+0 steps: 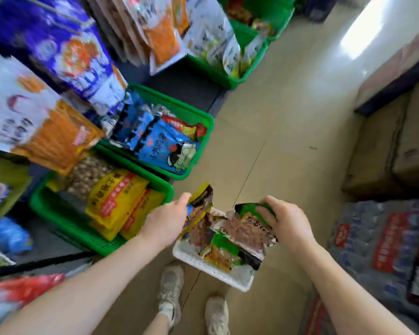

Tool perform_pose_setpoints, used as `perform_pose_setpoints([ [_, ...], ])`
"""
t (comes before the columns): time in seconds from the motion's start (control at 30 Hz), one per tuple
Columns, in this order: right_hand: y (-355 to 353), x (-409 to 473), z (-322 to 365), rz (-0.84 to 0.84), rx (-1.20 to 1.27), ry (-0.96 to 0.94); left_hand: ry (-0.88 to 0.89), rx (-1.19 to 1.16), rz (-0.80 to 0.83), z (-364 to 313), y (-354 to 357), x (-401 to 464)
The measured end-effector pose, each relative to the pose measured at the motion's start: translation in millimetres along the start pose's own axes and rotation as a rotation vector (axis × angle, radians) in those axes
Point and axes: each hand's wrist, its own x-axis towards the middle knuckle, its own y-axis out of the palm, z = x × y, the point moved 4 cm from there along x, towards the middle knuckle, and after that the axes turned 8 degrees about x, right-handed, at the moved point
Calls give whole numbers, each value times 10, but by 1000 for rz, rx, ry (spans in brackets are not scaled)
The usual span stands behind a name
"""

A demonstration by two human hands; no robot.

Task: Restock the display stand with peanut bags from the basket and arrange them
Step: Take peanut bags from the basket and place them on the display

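As hands [228,221] grip, peanut bags [237,232] look crumpled, green/brown.

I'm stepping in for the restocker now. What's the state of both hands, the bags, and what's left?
Left hand: gripping a yellow-and-black bag at the white basket.
Right hand: gripping a green bag over the same basket.
The basket sits on the floor and holds more bags.
Done: both bags grasped.
Left: carry them to the display stand, arrange them, then take the rest.
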Motion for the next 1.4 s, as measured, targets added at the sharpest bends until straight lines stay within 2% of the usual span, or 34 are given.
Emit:
perform_pose_setpoints([
  [0.1,-594,-121,852,41,-80,-227,-54,44,-45,123,-778,-600],
  [0.23,-1127,-394,1927,38,-43,-529,-177,144,-115,484,-1441,-1599],
  [0.3,-1232,-568,2411,90,-50,-662,-221,125,-229,643,-1696,-2199],
  [0.37,-1283,-748,2920,106,-55,-780,-234,207,-390,767,-1933,-2776],
  [0.47,-1250,-1020,3741,116,-96,-949,-346,357,-466,927,-2213,-3596],
  [0.57,-1196,-1349,4610,169,-221,-1084,-551,459,-502,1101,-2536,-4371],
  [0.67,-1133,-1744,5405,199,-210,-1235,-747,500,-656,1345,-2853,-5114],
  [0.8,-1014,-2266,6322,113,-178,-1438,-906,543,-785,1765,-3184,-5880],
  [0.87,-947,-2449,6739,42,-172,-1497,-906,586,-843,1970,-3319,-6210],
  [0.97,-838,-2629,7342,-148,-216,-1590,-933,662,-853,2263,-3529,-6661],
  [1.03,-755,-2685,7709,-199,-222,-1596,-924,684,-859,2458,-3679,-6900],
  [1.17,-559,-2651,8414,-185,-221,-1534,-977,729,-876,2995,-3939,-7259],
  [1.27,-250,-2550,8870,-142,-410,-1553,-1029,706,-893,3398,-4084,-7396],
  [1.4,267,-2348,9221,-46,-636,-1589,-1167,693,-806,3912,-4249,-7466],
])
